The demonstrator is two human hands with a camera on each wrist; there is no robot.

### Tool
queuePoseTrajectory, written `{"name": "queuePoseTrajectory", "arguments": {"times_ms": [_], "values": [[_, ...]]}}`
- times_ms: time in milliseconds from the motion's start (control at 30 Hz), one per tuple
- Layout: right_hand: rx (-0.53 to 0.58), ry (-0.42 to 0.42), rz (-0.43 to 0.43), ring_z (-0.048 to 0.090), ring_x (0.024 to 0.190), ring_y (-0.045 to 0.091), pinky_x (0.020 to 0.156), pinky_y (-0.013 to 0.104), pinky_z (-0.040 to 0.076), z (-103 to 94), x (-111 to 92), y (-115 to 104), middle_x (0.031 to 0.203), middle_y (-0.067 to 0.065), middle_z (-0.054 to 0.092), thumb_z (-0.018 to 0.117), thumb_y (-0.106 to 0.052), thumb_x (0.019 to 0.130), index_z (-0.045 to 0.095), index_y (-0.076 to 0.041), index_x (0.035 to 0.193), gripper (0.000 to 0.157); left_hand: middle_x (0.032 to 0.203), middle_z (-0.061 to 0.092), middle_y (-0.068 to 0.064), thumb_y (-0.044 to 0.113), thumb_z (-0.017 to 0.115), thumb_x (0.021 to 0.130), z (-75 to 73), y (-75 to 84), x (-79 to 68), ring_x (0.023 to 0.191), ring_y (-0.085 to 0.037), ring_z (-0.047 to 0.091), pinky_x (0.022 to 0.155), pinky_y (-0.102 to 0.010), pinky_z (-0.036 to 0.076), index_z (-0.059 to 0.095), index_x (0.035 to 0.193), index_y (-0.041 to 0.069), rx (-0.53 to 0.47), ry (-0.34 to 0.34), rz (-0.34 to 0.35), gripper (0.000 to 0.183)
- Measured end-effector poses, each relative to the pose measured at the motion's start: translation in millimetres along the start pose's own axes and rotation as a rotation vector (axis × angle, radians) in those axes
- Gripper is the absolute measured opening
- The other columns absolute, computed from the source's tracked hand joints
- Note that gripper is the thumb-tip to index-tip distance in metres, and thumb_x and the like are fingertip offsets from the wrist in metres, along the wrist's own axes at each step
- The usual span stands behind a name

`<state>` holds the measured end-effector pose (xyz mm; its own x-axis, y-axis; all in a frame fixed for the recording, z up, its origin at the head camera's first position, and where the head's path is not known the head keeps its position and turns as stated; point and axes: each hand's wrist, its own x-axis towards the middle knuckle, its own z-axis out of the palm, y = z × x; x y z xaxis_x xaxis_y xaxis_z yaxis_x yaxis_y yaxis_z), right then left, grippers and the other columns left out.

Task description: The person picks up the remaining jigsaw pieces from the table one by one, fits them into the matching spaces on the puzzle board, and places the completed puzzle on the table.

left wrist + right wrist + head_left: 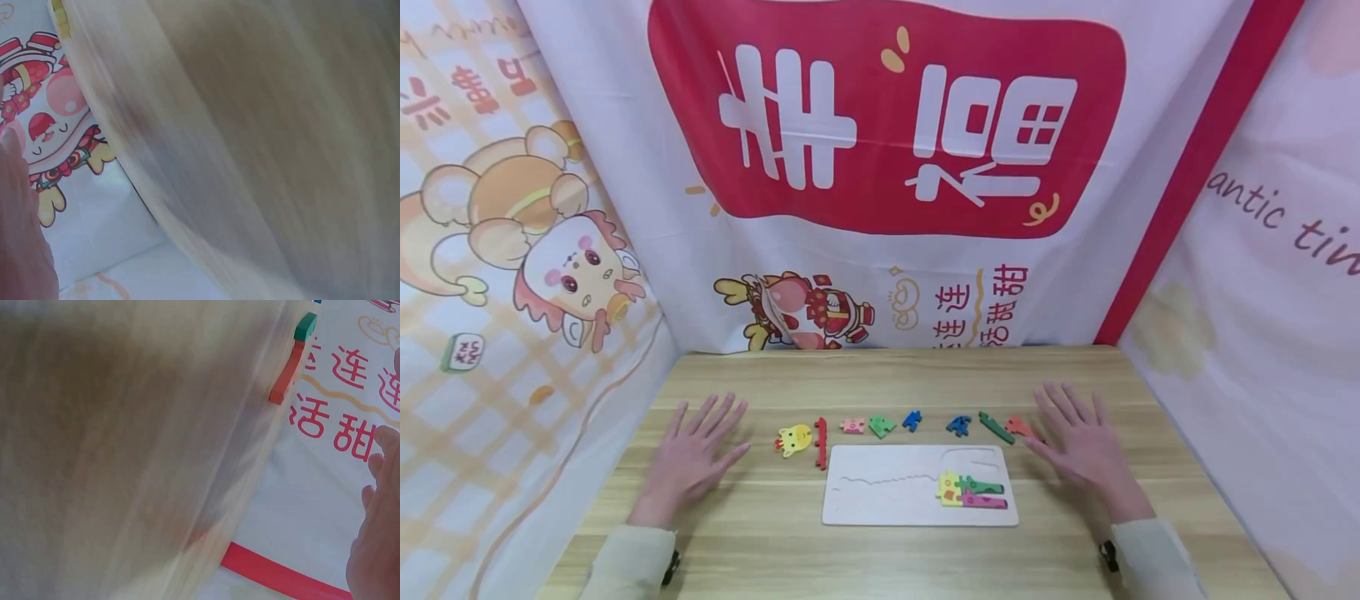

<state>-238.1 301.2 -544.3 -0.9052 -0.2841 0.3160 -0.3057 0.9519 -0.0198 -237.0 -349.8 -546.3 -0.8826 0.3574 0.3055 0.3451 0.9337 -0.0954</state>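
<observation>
My left hand [692, 458] lies at the left of the table, fingers spread and holding nothing. Nearest to it is a yellow giraffe-head puzzle piece [795, 439], with a red piece [822, 443] just beyond. On the right, my right hand [1084, 454] is also spread; its thumb comes close to an orange-red piece [1021, 428], and whether they touch I cannot tell. Between the hands lies a pale puzzle board [880, 504]. A yellow piece [950, 489], a green piece [983, 487] and a purple piece [985, 501] sit joined at its right end.
Behind the board, loose pieces lie in a row: pink [853, 426], green [882, 426], blue [912, 420], dark blue [958, 425] and long green [996, 427]. Printed cloth [887, 292] hangs behind the wooden table [775, 558] and along both sides.
</observation>
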Motion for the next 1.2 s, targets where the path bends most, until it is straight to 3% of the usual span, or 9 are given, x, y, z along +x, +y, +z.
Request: {"name": "queuePoseTrajectory", "arguments": {"times_ms": [200, 333, 500, 567, 700, 867, 1200], "values": [[0.089, -0.092, -0.006, 0.011, 0.147, 0.031, 0.115, 0.056, -0.009, -0.3, -2.3, -17.0, 0.160, 0.004, 0.019, 0.047, -0.069, 0.087, 0.022, -0.025, 0.153, 0.083, 0.159, 0.017, 0.002, 0.060, 0.046, 0.093, -0.2, 11.5, 3.3, 0.144, -0.032, 0.022, 0.116, -0.059, 0.003, 0.021, 0.153, 0.030, -0.072, -0.085, -0.001, 0.072], [0.197, -0.128, -0.041, 0.015, 0.146, 0.031, 0.117, 0.055, 0.001, 1.6, -3.7, -32.4, 0.159, 0.002, 0.023, 0.052, -0.067, 0.085, 0.030, -0.023, 0.151, 0.083, 0.158, 0.023, 0.002, 0.057, 0.048, 0.093, -1.7, 22.7, 7.5, 0.140, -0.035, 0.029, 0.113, -0.061, 0.016, 0.021, 0.152, 0.032, -0.174, -0.147, -0.010, 0.070], [0.272, -0.152, -0.119, 0.023, 0.144, 0.029, 0.115, 0.055, 0.018, 5.0, -5.9, -52.0, 0.156, 0.000, 0.029, 0.057, -0.068, 0.082, 0.033, -0.023, 0.150, 0.084, 0.153, 0.036, -0.003, 0.055, 0.054, 0.091, -2.1, 38.4, 15.7, 0.132, -0.041, 0.040, 0.104, -0.065, 0.030, 0.034, 0.149, 0.027, -0.270, -0.170, 0.004, 0.067], [0.296, -0.178, -0.145, 0.027, 0.143, 0.029, 0.113, 0.055, 0.023, 4.7, -6.7, -58.8, 0.155, -0.001, 0.031, 0.059, -0.067, 0.081, 0.033, -0.025, 0.150, 0.085, 0.152, 0.038, -0.003, 0.054, 0.057, 0.090, -1.6, 44.7, 20.4, 0.132, -0.040, 0.041, 0.103, -0.065, 0.031, 0.036, 0.148, 0.027, -0.299, -0.184, -0.001, 0.068], [0.376, -0.301, -0.113, 0.029, 0.142, 0.024, 0.111, 0.054, 0.029, 2.2, -9.2, -72.5, 0.156, -0.007, 0.029, 0.063, -0.072, 0.074, 0.033, -0.031, 0.149, 0.090, 0.152, 0.038, -0.002, 0.053, 0.061, 0.088, -0.4, 53.5, 29.3, 0.133, -0.038, 0.041, 0.104, -0.064, 0.031, 0.037, 0.148, 0.027, -0.314, -0.215, -0.015, 0.070], [0.470, -0.416, -0.105, 0.026, 0.143, 0.027, 0.110, 0.057, 0.029, 0.5, -11.0, -83.5, 0.157, -0.007, 0.025, 0.069, -0.070, 0.068, 0.031, -0.030, 0.150, 0.099, 0.150, 0.041, -0.003, 0.051, 0.067, 0.084, 1.9, 56.2, 35.4, 0.132, -0.037, 0.041, 0.103, -0.064, 0.032, 0.040, 0.146, 0.024, -0.328, -0.242, -0.023, 0.073], [0.487, -0.446, -0.120, 0.026, 0.142, 0.030, 0.108, 0.059, 0.030, 6.1, -13.6, -78.1, 0.157, -0.002, 0.028, 0.077, -0.064, 0.062, 0.036, -0.027, 0.148, 0.102, 0.139, 0.052, -0.009, 0.047, 0.072, 0.081, 10.1, 60.7, 43.9, 0.126, -0.035, 0.047, 0.102, -0.060, 0.036, 0.050, 0.140, 0.019, -0.334, -0.309, -0.053, 0.070]]}}
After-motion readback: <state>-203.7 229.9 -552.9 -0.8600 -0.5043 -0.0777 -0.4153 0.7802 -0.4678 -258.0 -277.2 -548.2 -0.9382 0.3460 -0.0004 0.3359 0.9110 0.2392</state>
